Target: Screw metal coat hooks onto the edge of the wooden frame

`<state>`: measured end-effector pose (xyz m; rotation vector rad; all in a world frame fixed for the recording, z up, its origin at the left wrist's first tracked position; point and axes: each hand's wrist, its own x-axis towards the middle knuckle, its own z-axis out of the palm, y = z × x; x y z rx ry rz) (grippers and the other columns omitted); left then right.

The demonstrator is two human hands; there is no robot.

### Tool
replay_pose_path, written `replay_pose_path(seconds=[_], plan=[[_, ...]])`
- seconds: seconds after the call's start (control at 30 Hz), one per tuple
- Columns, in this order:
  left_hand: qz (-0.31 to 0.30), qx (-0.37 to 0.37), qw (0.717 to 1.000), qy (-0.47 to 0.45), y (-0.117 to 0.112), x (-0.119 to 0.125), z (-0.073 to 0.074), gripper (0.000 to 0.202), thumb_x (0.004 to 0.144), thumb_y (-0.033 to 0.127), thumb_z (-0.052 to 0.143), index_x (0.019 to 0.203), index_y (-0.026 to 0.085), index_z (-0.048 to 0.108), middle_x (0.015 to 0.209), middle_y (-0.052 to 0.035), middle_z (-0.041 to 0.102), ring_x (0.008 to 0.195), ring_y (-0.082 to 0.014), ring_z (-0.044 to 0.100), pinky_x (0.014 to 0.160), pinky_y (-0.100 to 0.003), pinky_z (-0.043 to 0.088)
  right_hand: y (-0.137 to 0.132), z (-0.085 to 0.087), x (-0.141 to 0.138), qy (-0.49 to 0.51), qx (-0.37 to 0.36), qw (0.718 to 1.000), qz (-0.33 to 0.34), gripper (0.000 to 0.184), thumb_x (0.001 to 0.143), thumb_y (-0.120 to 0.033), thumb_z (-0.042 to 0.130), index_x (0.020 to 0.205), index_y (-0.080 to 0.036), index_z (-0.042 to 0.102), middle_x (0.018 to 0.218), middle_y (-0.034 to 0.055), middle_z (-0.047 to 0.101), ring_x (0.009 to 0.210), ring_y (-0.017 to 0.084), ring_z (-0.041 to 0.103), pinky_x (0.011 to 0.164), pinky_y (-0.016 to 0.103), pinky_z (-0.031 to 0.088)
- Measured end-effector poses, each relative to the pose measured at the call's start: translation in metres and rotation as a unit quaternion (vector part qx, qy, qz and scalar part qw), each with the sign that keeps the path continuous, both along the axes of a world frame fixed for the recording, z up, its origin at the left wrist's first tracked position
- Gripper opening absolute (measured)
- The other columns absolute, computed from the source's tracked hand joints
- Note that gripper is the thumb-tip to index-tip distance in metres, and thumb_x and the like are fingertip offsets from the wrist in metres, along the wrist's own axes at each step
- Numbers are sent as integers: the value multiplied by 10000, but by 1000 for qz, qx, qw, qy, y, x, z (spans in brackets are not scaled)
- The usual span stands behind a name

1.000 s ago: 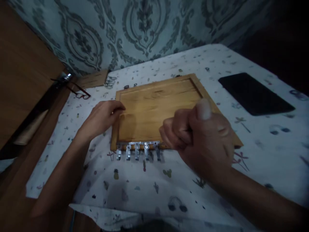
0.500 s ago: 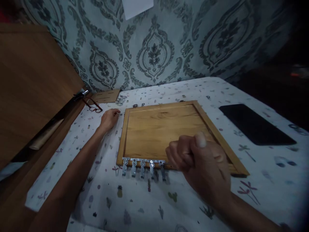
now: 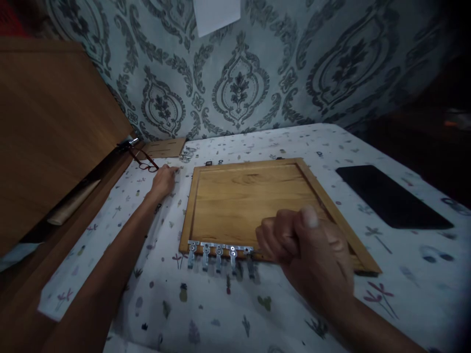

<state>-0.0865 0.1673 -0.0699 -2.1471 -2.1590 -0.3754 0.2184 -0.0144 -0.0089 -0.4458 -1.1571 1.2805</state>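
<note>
A framed wooden cabinet door [image 3: 239, 201] lies flat on the table. Along its near edge sits a row of several metal hinges [image 3: 220, 255]. My right hand [image 3: 307, 250] is closed in a fist over the door's near right part, thumb on top, beside the rightmost hinge [image 3: 248, 260]. What the fist holds, if anything, is hidden. Off the door's left side, my left hand [image 3: 164, 180] rests on the tablecloth with a finger stretched toward the door; its other fingers are partly hidden. Close by lie the eyeglasses [image 3: 147, 165].
Small metal pieces [image 3: 187, 154] lie at the back beside a brown slotted board [image 3: 165, 147]. A black flat slab [image 3: 393, 196] is on the right. A wooden cabinet [image 3: 55, 113] borders the left, and a patterned curtain or wall [image 3: 239, 83] rises behind the printed tablecloth [image 3: 206, 318].
My left hand has shifted slightly left, closer to the eyeglasses, and a finger now stretches out. The right fist stays nearly in place. The whole view has tilted slightly.
</note>
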Motion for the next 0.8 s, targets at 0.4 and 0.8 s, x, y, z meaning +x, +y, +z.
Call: replay_pose_path(seconds=[0.4,0.8], plan=[[9,-14,1000,-11,6,-2,14,342,933,372,583,1197,155,590,1211,-97,612,1063,-212,619,911,-428,551,-1,1,0,1,-7,1000,3,587,967,-492,500,500,-188,316,451,-60,233,393,60,228,381,231,191],[52,-25,998,-6,-7,1,27,254,926,362,595,1050,145,645,1105,-74,658,1059,-206,623,965,-440,513,-2,4,-3,9,0,1000,-18,577,960,-471,525,486,-198,340,459,-59,235,386,69,187,376,250,180]])
